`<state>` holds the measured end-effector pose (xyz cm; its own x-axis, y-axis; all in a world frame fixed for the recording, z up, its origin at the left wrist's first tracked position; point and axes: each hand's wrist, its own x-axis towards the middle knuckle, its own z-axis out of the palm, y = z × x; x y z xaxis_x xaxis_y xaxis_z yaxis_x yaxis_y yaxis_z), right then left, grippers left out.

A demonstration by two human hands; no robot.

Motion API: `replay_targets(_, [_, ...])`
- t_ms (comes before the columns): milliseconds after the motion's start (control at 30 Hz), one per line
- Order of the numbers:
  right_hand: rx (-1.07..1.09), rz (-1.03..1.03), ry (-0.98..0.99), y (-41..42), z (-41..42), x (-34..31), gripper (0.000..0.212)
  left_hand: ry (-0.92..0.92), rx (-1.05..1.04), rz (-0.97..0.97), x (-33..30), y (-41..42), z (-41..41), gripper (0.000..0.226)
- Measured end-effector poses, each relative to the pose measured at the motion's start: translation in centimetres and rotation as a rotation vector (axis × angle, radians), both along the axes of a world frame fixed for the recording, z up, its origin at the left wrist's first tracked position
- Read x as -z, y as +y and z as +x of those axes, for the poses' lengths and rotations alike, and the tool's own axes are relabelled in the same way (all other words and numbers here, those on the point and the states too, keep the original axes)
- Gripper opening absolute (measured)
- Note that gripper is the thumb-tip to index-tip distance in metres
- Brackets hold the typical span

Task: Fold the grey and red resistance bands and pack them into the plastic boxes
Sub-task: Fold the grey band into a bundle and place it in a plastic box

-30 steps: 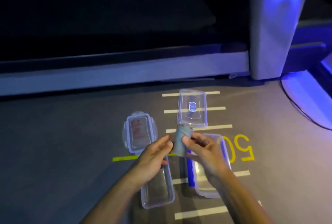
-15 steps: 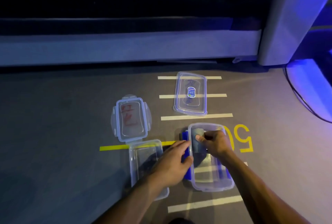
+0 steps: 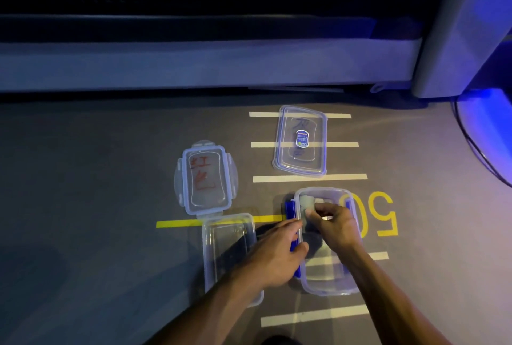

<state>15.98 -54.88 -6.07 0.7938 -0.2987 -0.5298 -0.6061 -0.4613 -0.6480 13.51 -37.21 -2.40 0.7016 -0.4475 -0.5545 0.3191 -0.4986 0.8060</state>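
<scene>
Since the earlier frame the right hand (image 3: 333, 227) has pushed the folded grey band (image 3: 308, 203) deeper into the right box (image 3: 327, 288) at lower centre-right. Band mostly hidden under curled fingers pinching it. Left hand (image 3: 277, 252) grips the box's left rim, thumb inside.

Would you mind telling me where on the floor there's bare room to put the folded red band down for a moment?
Open floor lies left of the red-lettered lid and the left box. Another bare patch sits right of the yellow 50 marking. It is crowded in the middle, where the left hand and right hand work at the right box below the stickered lid.
</scene>
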Motion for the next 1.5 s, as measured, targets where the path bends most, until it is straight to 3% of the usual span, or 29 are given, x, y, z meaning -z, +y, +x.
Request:
replay_targets(267, [0.028,0.023,0.056,-0.3,0.9,-0.3,0.007,0.049,-0.021,-0.015,-0.3,-0.1,0.3,0.057])
replay_targets(433, [0.109,0.14,0.028,-0.6,0.6,-0.7,0.03,0.049,-0.072,-0.039,-0.4,0.8,0.5,0.051])
replay_targets(567, [0.144,0.176,0.001,-0.7,-0.2,-1.1,0.023,0.037,-0.108,-0.05,-0.6,2.2,0.3,0.044])
replay_targets(667, [0.115,0.109,0.0,-1.0,-0.3,-1.2,0.012,0.016,-0.138,-0.061,-0.6,2.9,0.2,0.042])
replay_targets(900, [0.059,-0.054,-0.027,-1.0,-0.9,0.0,0.022,-0.024,-0.163,-0.06,-0.5,3.8,-1.0,0.038])
replay_targets(1133, [-0.011,-0.127,-0.196,0.9,-1.7,-2.7,0.014,-0.058,-0.264,-0.094,0.7,5.0,-2.4,0.032])
replay_targets(1300, [-0.06,0.065,-0.327,5.9,-1.1,-4.9,0.014,-0.091,-0.408,-0.121,1.0,7.4,-2.4,0.035])
replay_targets(1500, [-0.255,0.192,-0.285,12.3,-1.8,-5.0,0.013,-0.161,-0.505,-0.093,-0.3,12.2,-3.4,0.033])
